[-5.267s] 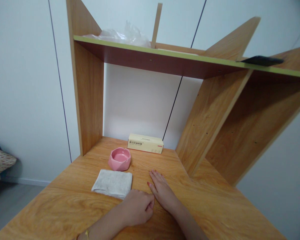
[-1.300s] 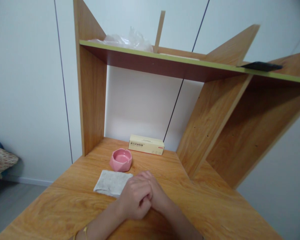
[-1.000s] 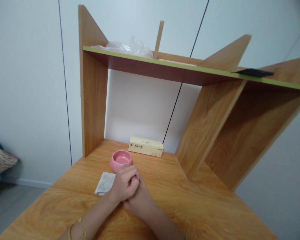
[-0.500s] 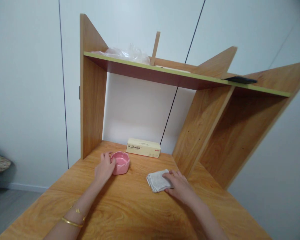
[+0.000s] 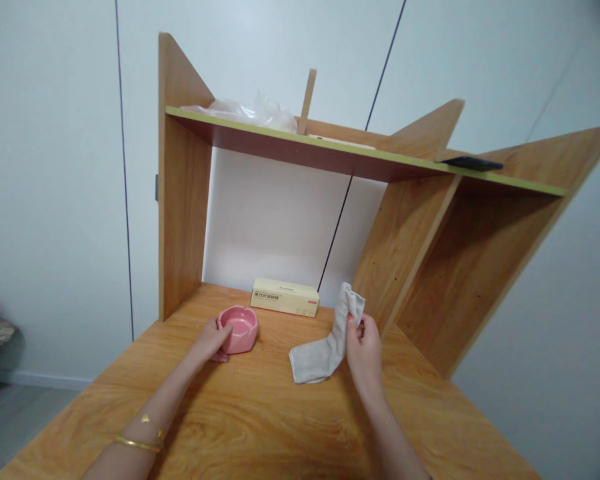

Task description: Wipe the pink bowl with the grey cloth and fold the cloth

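A pink ashtray-like bowl (image 5: 241,333) with an angular body and notched rim sits on the wooden desk. My left hand (image 5: 215,339) grips its left side, thumb at the rim and the other fingers low on the outside. To the right, my right hand (image 5: 365,343) pinches one end of a light grey cloth (image 5: 317,360) and holds that end up. The cloth's other end still lies folded flat on the desk top.
A cream cardboard box (image 5: 284,297) with printed writing lies at the back of the desk (image 5: 260,427). Above it runs a shelf (image 5: 290,143) bearing a clear plastic bag (image 5: 255,113) and a dark flat object (image 5: 473,163). Upright wooden panels (image 5: 405,233) stand at the right.
My right hand has lifted one end of the folded cloth, which now partly unfolds upward. My left hand has shifted lower around the bowl's left side.
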Tool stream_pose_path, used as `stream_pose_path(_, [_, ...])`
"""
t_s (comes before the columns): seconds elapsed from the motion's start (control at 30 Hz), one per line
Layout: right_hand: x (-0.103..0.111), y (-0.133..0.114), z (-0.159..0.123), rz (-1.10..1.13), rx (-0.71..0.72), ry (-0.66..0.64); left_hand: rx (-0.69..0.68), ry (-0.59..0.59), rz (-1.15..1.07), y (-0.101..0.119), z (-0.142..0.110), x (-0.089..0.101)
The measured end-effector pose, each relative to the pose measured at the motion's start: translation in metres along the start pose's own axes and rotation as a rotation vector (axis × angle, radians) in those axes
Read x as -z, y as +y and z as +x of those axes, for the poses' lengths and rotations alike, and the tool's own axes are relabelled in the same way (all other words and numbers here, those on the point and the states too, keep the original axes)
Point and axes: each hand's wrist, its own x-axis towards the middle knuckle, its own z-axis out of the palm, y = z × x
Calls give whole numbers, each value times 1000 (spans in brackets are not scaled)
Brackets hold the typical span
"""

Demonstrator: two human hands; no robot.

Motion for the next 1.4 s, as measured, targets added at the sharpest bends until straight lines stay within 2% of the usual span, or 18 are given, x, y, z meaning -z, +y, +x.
stream_pose_path(0.13, [2,-10,-8,112,-98,193,41,2,-33,7,-7,-3])
stream_pose_path(0.27, [26,-17,5,-50,-90,435,33,-68,-97,14,-15,-12])
stream_pose_path(0.33, [38,-21,16,-134,-13,486,25,-116,-109,14,-18,-19])
stream_pose_path(0.4, [41,-27,22,-177,93,426,15,-154,-103,12,-21,-27])
stream_pose_path(0.5, [26,-32,17,-211,207,237,-6,-179,-59,5,-26,-39])
stream_pose_path(0.7, [-24,-35,-30,-222,299,-215,-83,-175,80,-4,-33,-49])
stream_pose_path(0.77, [-31,-39,-42,-191,342,-351,-117,-171,117,-5,-33,-50])
stream_pose_path(0.83, [-34,-45,-50,-132,357,-432,-156,-162,144,-5,-33,-51])
stream_pose_path(1.0, [-38,-48,-59,49,259,-444,-307,-93,156,-4,-35,-56])
stream_pose_path(1.13, [-55,-34,-65,125,107,-284,-549,-73,260,-4,-42,-58])
stream_pose_path(1.2, [-61,-27,-68,123,16,-251,-646,-80,353,-3,-47,-59])
stream_pose_path(1.3, [-62,-23,-69,36,-142,-381,-690,-100,493,0,-55,-58])
stream_pose_path(1.4, [-58,-24,-67,-132,-232,-547,-619,-132,623,7,-63,-59])
